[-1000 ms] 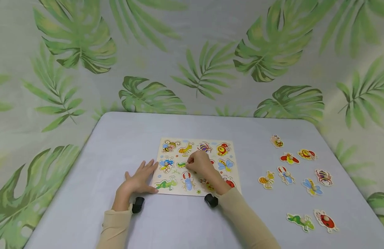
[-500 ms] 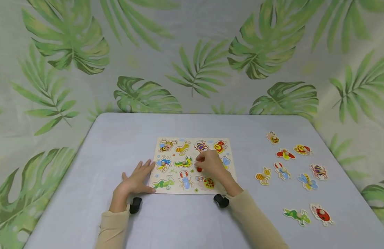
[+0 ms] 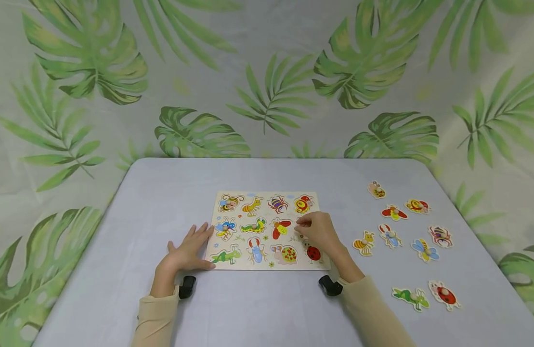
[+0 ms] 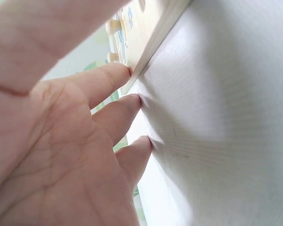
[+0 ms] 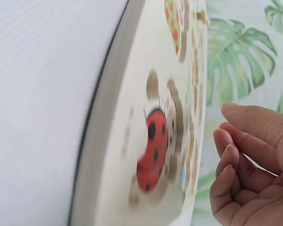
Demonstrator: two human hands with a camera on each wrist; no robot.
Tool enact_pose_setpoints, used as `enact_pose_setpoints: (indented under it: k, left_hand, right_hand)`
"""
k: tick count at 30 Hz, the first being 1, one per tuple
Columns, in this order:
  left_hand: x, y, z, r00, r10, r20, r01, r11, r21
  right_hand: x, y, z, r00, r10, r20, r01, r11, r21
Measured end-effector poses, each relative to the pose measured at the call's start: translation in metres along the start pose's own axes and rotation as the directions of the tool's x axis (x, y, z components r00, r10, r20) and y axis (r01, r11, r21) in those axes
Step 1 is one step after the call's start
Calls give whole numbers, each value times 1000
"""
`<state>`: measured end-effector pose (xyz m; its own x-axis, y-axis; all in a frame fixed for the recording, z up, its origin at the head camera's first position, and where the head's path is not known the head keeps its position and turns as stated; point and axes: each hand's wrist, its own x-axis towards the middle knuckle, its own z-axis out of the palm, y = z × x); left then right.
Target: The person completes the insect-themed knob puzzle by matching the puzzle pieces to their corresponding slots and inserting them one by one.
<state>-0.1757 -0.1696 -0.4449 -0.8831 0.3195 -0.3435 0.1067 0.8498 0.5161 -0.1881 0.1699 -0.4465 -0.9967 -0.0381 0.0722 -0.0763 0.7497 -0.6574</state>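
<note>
A pale wooden puzzle board (image 3: pixel 264 214) printed with bright insects lies flat at the centre of the head view, on a table covered in pale lavender-white cloth (image 3: pixel 267 313); the left hand (image 3: pixel 190 249), at the board's left side, is spread, with its thumb at the lower left corner and fingertips touching the edge. The right hand (image 3: pixel 320 233) hangs over the board's right part, its fingers loosely curled and its thumb apart from them in the right wrist view, with nothing visible in its grasp; a red ladybug picture (image 5: pixel 153 150) shows near it there. Three knobbed pieces sit in the board: a yellow-and-black striped bee (image 3: pixel 228 203) at its upper left, a blue-winged insect (image 3: pixel 225 228) below that, and a green-and-yellow caterpillar (image 3: pixel 253 225) just beside the latter; nine loose pieces lie at the right of the frame, among them a spotted snail (image 3: pixel 377 190) at the top, a blue beetle with red pincers (image 3: pixel 390 236) in the middle, and a green grasshopper (image 3: pixel 411 299) beside a red ladybug piece (image 3: pixel 444 295) at the lower right; a white backdrop with green leaves (image 3: pixel 267 86) fills the upper frame.
</note>
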Motion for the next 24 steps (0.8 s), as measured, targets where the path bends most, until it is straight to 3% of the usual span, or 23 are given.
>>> enact_pose_setpoints:
  k: [11, 24]
  left_hand:
    - [2, -2, 1, 1000, -2, 4, 2, 1000, 0]
    - [5, -4, 3, 1000, 6, 4, -6, 1000, -2]
  right_hand:
    - [-13, 29, -30, 991, 114, -64, -116, 993, -26]
    - [-36, 71, -60, 976, 148, -162, -161, 984, -71]
